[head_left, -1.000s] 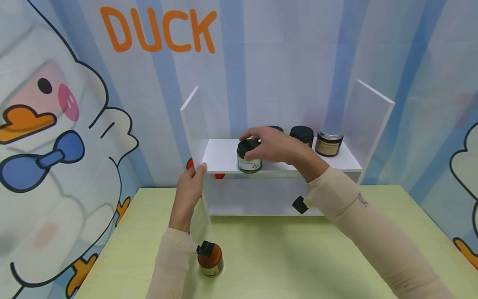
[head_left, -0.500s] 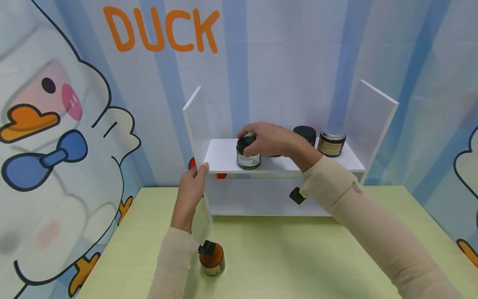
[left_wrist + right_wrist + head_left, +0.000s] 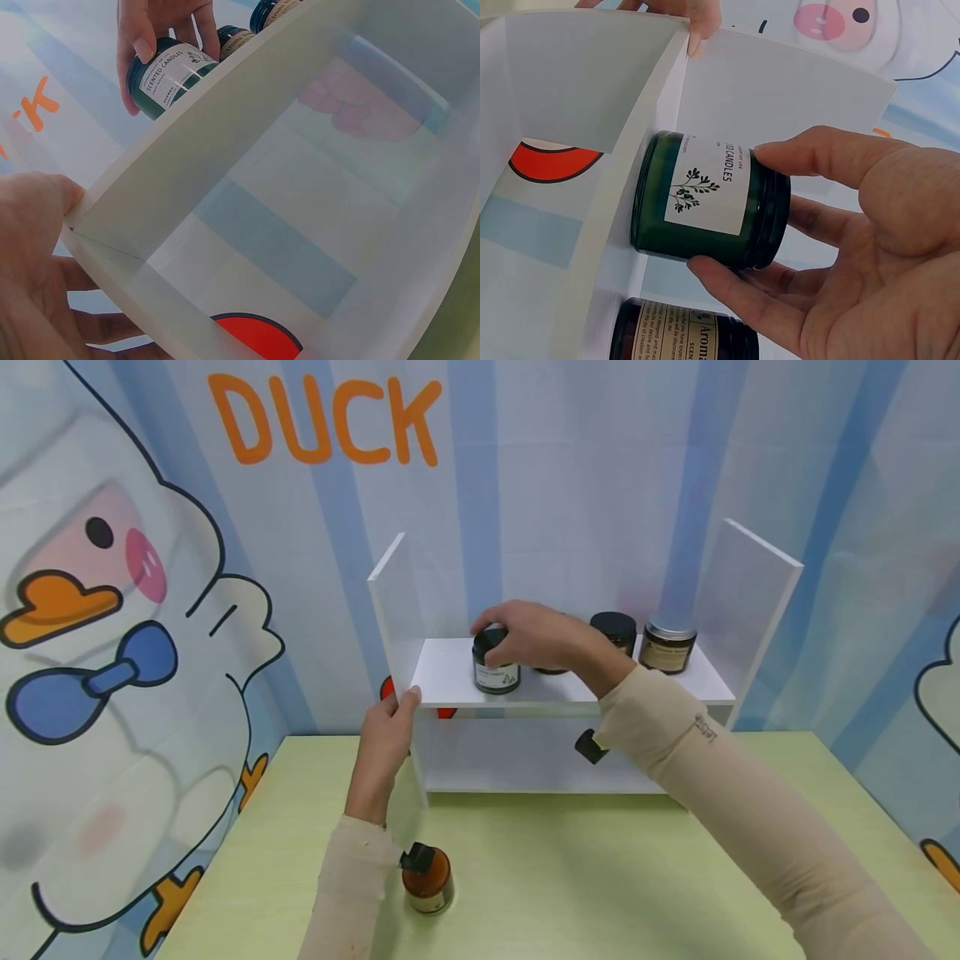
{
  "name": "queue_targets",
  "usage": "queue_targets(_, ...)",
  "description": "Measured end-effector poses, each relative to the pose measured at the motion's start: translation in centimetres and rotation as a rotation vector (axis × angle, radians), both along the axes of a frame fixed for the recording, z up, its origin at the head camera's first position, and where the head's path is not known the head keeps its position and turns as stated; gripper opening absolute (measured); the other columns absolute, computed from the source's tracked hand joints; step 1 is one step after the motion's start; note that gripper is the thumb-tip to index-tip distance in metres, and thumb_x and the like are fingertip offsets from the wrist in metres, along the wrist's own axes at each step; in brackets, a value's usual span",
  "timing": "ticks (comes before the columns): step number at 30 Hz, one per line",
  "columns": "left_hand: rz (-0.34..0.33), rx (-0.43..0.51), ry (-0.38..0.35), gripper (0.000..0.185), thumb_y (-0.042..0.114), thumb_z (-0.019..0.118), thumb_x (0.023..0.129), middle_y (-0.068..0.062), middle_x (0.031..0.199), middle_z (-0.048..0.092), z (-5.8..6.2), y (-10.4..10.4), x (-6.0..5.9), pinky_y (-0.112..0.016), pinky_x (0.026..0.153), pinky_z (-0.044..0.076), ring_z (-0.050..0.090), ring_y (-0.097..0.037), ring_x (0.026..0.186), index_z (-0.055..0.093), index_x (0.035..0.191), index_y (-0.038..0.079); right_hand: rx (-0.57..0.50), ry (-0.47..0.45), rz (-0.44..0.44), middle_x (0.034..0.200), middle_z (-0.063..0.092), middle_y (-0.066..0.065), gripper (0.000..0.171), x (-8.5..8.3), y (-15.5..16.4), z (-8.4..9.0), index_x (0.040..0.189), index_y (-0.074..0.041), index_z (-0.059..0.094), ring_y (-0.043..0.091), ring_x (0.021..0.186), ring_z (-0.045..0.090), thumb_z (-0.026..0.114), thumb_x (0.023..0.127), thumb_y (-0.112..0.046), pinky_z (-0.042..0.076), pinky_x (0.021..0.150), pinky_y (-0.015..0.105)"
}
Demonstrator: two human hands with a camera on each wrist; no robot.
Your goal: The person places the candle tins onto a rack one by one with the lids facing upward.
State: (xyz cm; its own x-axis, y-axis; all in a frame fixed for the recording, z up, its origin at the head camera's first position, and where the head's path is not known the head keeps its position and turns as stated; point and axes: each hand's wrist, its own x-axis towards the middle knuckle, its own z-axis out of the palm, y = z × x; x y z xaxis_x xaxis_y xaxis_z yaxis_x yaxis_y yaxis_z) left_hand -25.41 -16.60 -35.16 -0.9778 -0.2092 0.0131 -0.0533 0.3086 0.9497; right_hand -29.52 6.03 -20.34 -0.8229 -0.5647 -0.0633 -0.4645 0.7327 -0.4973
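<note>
My right hand (image 3: 543,635) grips a green scented-candle jar (image 3: 495,678) by its black lid, thumb on one side and fingers on the other. The jar (image 3: 705,195) stands upright at the left part of the upper board of a white two-tier shelf (image 3: 450,660), its base at or on the board. My left hand (image 3: 381,747) holds the shelf's left side panel at the upper board's corner, thumb in front and fingers wrapped behind, as the left wrist view shows. A dark jar (image 3: 682,330) labelled "Aroma" sits beside the green one, mostly hidden by my right hand in the head view.
Farther right on the upper board are a black-lidded jar (image 3: 615,628) and a silver-lidded brown jar (image 3: 666,647). An amber jar (image 3: 428,889) stands on the light green table (image 3: 570,877) near my left sleeve. Tall side panels (image 3: 753,593) flank the shelf.
My right hand has carried the green candle jar slightly back and left, from the board's front edge further onto it. My left hand keeps its hold on the shelf.
</note>
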Motion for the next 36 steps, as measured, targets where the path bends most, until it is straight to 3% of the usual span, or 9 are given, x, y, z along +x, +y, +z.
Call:
queue_targets(8, -0.004, 0.003, 0.002, 0.063, 0.056, 0.045, 0.102, -0.017, 0.134, 0.055, 0.0, 0.0, -0.1, -0.045, 0.089, 0.05, 0.051, -0.029, 0.113, 0.055, 0.144, 0.01, 0.019, 0.011, -0.039, 0.153, 0.045, 0.008, 0.048, -0.1, -0.4, 0.2, 0.145, -0.02, 0.056, 0.025, 0.132, 0.047, 0.065, 0.098, -0.021, 0.047, 0.101, 0.046)
queue_targets(16, -0.01, 0.014, -0.02, 0.064, 0.059, 0.045, 0.102, -0.015, 0.133, 0.055, 0.1, 0.0, 0.1, -0.044, 0.089, 0.049, 0.049, -0.027, 0.112, 0.054, 0.145, 0.012, 0.057, 0.032, -0.063, 0.156, 0.043, 0.007, 0.049, -0.1, -1.0, 0.4, 0.146, -0.021, 0.055, 0.026, 0.138, 0.043, 0.065, 0.098, -0.022, 0.044, 0.106, 0.048)
queue_targets(22, -0.004, 0.011, -0.019, 0.063, 0.057, 0.045, 0.102, -0.01, 0.136, 0.054, 0.1, 0.1, 0.1, -0.046, 0.09, 0.049, 0.049, -0.028, 0.115, 0.055, 0.145, 0.012, 0.054, 0.021, -0.081, 0.157, 0.041, 0.008, 0.049, -0.4, -1.3, 0.4, 0.146, -0.02, 0.054, 0.025, 0.136, 0.044, 0.064, 0.098, -0.022, 0.046, 0.104, 0.046)
queue_targets(36, -0.001, 0.017, -0.012, 0.065, 0.057, 0.046, 0.102, -0.011, 0.148, 0.05, 0.2, 0.1, 0.0, -0.052, 0.097, 0.05, 0.049, -0.031, 0.126, 0.051, 0.148, 0.011, 0.126, -0.004, -0.127, 0.152, 0.046, 0.009, 0.052, -1.5, -2.2, 1.0, 0.147, -0.019, 0.053, 0.026, 0.123, 0.051, 0.066, 0.097, -0.022, 0.048, 0.1, 0.046)
